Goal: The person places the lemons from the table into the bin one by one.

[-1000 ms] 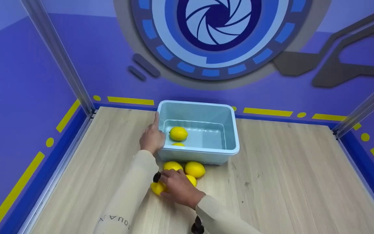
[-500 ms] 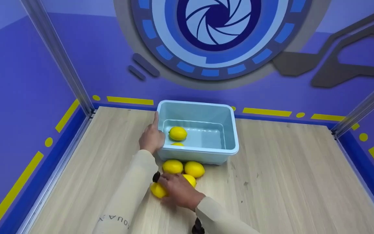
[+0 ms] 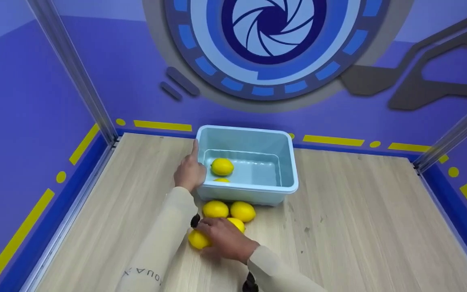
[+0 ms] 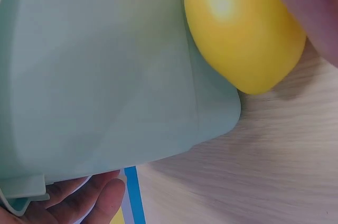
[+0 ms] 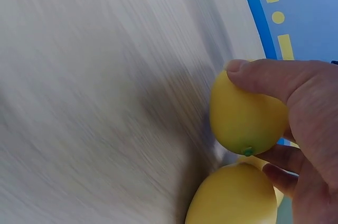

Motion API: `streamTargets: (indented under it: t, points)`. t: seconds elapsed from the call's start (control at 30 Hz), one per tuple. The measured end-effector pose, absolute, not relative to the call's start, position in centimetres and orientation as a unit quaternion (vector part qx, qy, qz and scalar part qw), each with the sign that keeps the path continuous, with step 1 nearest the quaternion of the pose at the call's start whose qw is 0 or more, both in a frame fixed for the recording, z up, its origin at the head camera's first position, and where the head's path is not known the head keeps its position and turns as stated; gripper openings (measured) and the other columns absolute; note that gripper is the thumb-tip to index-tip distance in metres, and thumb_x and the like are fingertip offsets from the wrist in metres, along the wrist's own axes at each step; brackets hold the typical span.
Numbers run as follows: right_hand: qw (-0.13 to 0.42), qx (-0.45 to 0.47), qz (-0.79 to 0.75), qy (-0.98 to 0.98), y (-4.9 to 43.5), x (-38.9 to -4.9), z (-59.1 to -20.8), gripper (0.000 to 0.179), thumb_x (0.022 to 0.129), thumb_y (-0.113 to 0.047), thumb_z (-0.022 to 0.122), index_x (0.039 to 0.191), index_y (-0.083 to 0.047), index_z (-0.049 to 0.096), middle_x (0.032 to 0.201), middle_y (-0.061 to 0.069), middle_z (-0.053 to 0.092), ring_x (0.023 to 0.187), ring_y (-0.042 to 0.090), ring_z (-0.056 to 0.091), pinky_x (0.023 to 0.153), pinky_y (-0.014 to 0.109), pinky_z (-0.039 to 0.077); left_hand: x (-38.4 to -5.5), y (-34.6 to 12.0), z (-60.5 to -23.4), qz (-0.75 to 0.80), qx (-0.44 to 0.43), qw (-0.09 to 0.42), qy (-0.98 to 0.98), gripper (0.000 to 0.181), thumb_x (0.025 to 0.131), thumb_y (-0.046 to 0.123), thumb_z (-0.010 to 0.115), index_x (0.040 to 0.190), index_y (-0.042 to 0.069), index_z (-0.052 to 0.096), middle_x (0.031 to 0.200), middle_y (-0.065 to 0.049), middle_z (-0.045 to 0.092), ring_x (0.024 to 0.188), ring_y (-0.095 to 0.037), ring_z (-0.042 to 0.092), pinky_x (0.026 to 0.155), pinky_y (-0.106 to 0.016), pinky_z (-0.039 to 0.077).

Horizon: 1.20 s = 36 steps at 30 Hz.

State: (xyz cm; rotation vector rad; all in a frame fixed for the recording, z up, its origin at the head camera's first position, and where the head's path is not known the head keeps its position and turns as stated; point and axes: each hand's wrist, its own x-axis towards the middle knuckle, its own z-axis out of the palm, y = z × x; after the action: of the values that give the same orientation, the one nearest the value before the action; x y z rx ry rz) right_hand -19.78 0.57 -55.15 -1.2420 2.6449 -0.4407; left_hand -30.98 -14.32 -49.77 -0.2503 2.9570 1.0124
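Note:
In the head view, my left hand (image 3: 190, 172) holds the left rim of a pale blue plastic bin (image 3: 253, 194), its index finger stretched along the edge. The left wrist view shows curled fingers (image 4: 108, 197) below the bin's rim. My right hand (image 3: 227, 239) grips a yellow lemon (image 3: 199, 239) just above or on the table; thumb and fingers sit on opposite sides of this lemon (image 5: 248, 115) in the right wrist view. Beside it, partly hidden by the hand, lies another lemon (image 3: 238, 224). Two more, a left lemon (image 3: 215, 209) and a right lemon (image 3: 243, 212), lie against the bin's front.
Inside the bin, one lemon (image 3: 222, 166) shows whole and another lemon (image 3: 221, 180) is mostly hidden by the front wall. A wood-grain table (image 3: 351, 227) extends to both sides. Behind the bin stands a blue-purple printed wall (image 3: 339, 117), with metal posts (image 3: 73, 69) at the corners.
My right hand has drawn back slightly, bringing the gripped lemon a little nearer and uncovering the left lemon by the bin. My left hand and the bin stay in place.

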Motion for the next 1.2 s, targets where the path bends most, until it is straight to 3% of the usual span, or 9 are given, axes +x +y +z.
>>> streamTargets:
  t: [0.33,0.73,1.2]
  points:
    - [0.088,-0.425,-0.162,0.886,1.3,-19.6,-54.7,0.053,0.082,-0.030,0.076,0.131,-0.019,0.058,0.126,-0.001,0.062,0.110,0.016,0.058,0.100,0.031,0.048,-31.0,-14.3,-49.6,0.326,-0.081,0.013,0.942,0.076,0.093,0.013,0.043,0.157,0.027,0.005,0.128,-0.017,0.057,0.103,-0.032,0.058,0.096,-0.050,0.048]
    - [0.112,-0.418,-0.183,0.883,2.2,-19.6,-53.9,0.054,0.084,-0.029,0.073,0.134,-0.020,0.055,0.131,-0.002,0.059,0.114,0.015,0.055,0.103,0.032,0.046,-31.1,-14.3,-49.7,0.335,-0.092,0.020,0.938,0.076,0.093,0.013,0.043,0.157,0.028,0.005,0.135,-0.016,0.054,0.111,-0.032,0.056,0.104,-0.050,0.043]
    - [0.118,-0.401,-0.222,0.881,2.9,-19.5,-53.2,0.057,0.081,-0.035,0.058,0.136,-0.024,0.052,0.131,-0.004,0.056,0.111,0.014,0.052,0.100,0.032,0.045,-31.0,-14.3,-49.6,0.329,-0.090,0.020,0.940,0.076,0.093,0.014,0.044,0.157,0.028,0.004,0.136,-0.017,0.053,0.113,-0.033,0.057,0.104,-0.050,0.043]
